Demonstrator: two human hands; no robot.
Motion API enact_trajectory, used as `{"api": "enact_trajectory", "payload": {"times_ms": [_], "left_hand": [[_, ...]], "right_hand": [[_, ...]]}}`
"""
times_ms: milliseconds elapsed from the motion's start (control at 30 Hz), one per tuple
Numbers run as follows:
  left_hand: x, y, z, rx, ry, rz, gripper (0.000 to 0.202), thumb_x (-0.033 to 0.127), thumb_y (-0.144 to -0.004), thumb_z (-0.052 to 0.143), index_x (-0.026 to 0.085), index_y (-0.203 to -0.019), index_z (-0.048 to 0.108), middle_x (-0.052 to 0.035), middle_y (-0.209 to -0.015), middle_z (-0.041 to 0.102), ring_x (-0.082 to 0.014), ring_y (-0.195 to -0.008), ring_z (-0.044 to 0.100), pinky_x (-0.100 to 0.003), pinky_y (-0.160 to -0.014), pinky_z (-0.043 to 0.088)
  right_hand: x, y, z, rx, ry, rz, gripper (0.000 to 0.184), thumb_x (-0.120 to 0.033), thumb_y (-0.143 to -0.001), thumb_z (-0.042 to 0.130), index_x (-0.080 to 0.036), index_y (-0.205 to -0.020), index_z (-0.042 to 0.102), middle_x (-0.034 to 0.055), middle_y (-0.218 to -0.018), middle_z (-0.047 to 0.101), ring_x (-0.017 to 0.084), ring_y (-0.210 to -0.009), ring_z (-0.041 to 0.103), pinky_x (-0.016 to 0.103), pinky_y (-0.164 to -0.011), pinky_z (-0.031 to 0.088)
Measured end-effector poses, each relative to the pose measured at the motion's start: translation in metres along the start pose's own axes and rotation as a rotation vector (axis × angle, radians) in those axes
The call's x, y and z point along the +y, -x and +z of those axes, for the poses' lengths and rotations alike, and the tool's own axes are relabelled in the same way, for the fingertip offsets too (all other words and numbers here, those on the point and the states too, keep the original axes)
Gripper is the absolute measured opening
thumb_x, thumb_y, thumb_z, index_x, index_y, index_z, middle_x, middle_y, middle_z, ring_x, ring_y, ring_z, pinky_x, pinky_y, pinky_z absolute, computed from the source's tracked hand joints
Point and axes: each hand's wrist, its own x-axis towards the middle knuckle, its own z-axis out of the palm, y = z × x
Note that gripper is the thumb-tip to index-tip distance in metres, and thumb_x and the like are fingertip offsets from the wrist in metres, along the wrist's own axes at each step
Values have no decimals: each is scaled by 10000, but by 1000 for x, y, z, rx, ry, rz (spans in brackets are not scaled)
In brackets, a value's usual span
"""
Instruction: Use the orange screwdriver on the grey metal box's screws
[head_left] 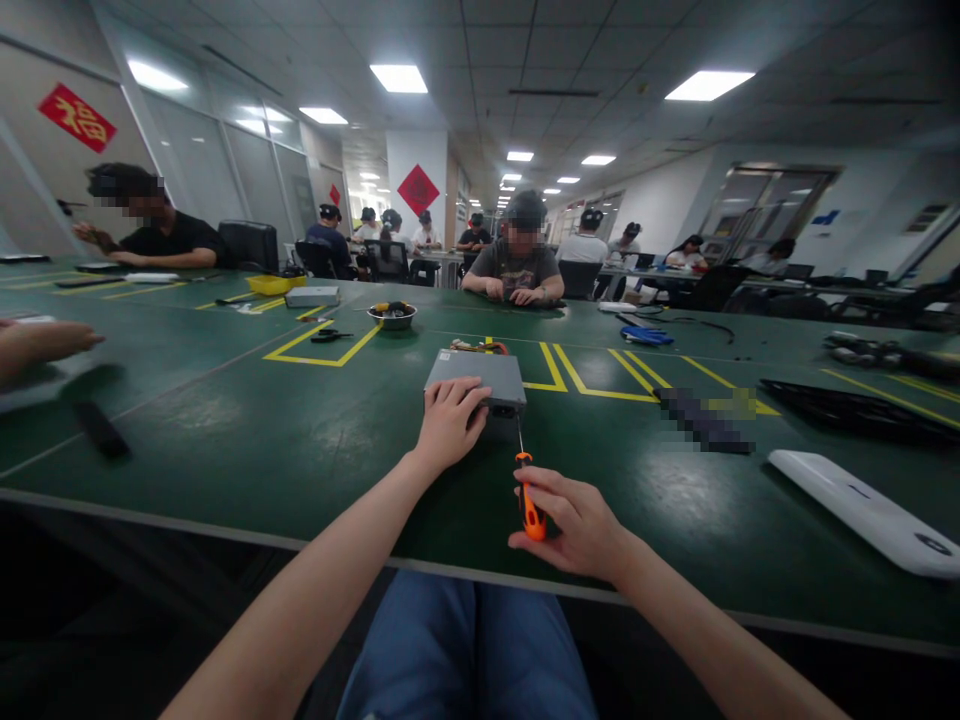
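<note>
a: where's the grey metal box [475, 378] sitting?
b: flat on the green counter [225, 450], straight ahead of the person and just this side of the yellow tape lines [577, 375]. a small bundle of red and yellow wires [474, 347] shows behind it.

a: how far along does the work on it look?
b: early, going by how it lies. the top cover is in place, so nothing inside is exposed, and i see no part taken off it. whether any screws are out already, i can't tell from this view.

a: and the hands?
b: the left hand [450, 422] is open and palm down on the near corner of the box, fingers curved over its edge, with the forearm reaching in from the lower left. the right hand [574, 525] is closed around an orange-handled screwdriver [532, 515], wrist low, the thin shaft tilted up toward the box's front edge. the tip is very near the box, but i can't tell if it touches.

a: anything else close by?
b: farther along the counter there's a steel bowl [392, 316] holding small items, with black-handled scissors [330, 335] beside it. a co-worker's hand [45, 345] rests at the far left, well apart.
</note>
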Motion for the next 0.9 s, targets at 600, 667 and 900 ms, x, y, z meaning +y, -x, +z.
{"api": "enact_trajectory", "payload": {"times_ms": [600,667,900], "left_hand": [[1,0,-1,-8,-9,0,241,259,-864,468,271,-1088,557,-28,-1211,562,-205,-1149,459,-402,-972,272],[1,0,-1,-8,-7,0,245,257,-863,469,272,-1090,558,-29,-1211,562,-206,-1151,458,-404,-974,272],[1,0,-1,-11,-3,-9,251,261,-862,468,278,-1097,556,-26,-1212,560,-204,-1146,459,-400,-970,276]], "right_hand": [[3,-8,-6,-85,34,-41,385,-443,-832,501,-119,-1040,492,169,-985,623,210,-827,653,275,-606,540],[3,-13,-10,-118,76,-57,371,-407,-843,479,-126,-1081,516,157,-980,622,206,-810,653,276,-605,530],[0,-14,-1,-23,76,-61,295,-394,-845,505,-139,-987,544,147,-955,638,178,-728,642,259,-582,512]]}}
